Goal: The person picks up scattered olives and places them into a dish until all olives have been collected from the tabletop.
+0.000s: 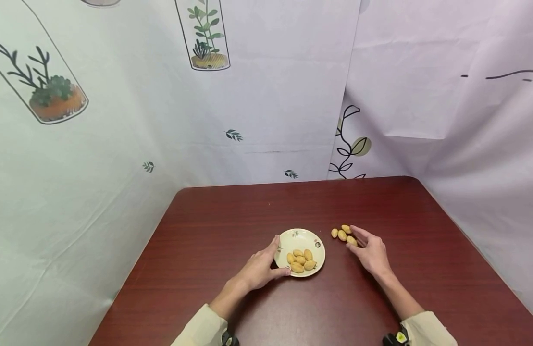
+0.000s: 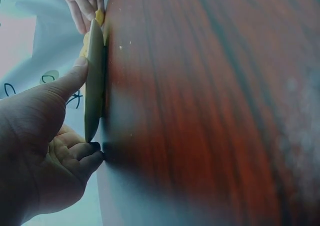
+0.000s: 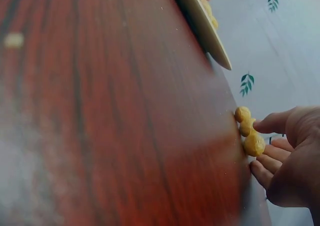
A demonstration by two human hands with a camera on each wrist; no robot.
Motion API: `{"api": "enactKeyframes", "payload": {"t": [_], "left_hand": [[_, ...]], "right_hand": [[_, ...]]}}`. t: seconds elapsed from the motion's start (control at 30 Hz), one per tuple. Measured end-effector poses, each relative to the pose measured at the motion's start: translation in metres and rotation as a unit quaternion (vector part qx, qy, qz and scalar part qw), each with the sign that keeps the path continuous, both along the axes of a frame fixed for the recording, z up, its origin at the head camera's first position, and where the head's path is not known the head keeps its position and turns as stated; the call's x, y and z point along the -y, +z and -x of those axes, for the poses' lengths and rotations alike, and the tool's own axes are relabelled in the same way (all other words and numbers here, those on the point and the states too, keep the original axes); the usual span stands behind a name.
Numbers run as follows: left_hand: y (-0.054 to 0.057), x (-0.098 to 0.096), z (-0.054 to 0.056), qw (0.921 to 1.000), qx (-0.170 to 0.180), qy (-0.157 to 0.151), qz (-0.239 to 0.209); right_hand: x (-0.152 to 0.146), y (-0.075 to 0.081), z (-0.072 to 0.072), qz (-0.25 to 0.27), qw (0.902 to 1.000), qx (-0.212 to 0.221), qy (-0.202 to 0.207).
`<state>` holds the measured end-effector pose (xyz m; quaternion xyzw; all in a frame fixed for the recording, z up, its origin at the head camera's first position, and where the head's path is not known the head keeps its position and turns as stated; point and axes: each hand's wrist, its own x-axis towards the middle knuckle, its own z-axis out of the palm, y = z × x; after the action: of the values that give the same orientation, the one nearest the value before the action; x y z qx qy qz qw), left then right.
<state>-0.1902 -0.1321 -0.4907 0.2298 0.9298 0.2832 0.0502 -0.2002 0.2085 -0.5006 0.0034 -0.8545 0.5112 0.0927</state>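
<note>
A small cream plate sits on the dark red table and holds several yellow-brown nuts. My left hand grips the plate's left rim, thumb on the near edge and fingers curled at the side. Three loose nuts lie in a short row to the right of the plate. My right hand reaches them with loosely bent fingers. Thumb and fingertips sit on either side of the nearest nut, which still lies on the table.
White cloth with printed plants hangs close behind the table and along both sides. The table's rounded far right corner is near the cloth. Bare wood stretches around the plate and toward me.
</note>
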Motion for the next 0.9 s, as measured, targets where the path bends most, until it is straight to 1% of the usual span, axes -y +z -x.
{"api": "enactKeyframes", "payload": {"t": [0.2,0.3,0.57,0.7,0.9], "left_hand": [[0.0002,-0.0002,0.0000,1.0000,0.001,-0.001,0.002],[0.0006,-0.0003,-0.0002,1.0000,-0.002,-0.003,0.002],[0.0011,-0.0002,0.0008,1.0000,0.000,-0.001,-0.001],[0.0009,-0.0001,0.0009,1.0000,0.001,0.000,-0.001],[0.0000,-0.0001,0.0003,1.0000,0.003,0.000,-0.003]], "right_hand": [[-0.0026,-0.0010,-0.0005,0.030,0.9995,0.005,-0.007],[-0.0034,-0.0011,-0.0007,0.034,0.9994,0.005,-0.010],[-0.0040,-0.0003,-0.0006,-0.014,0.9999,0.004,-0.003],[-0.0043,-0.0010,-0.0003,-0.034,0.9994,-0.012,-0.003],[-0.0045,-0.0025,-0.0007,-0.046,0.9985,-0.029,-0.010]]}}
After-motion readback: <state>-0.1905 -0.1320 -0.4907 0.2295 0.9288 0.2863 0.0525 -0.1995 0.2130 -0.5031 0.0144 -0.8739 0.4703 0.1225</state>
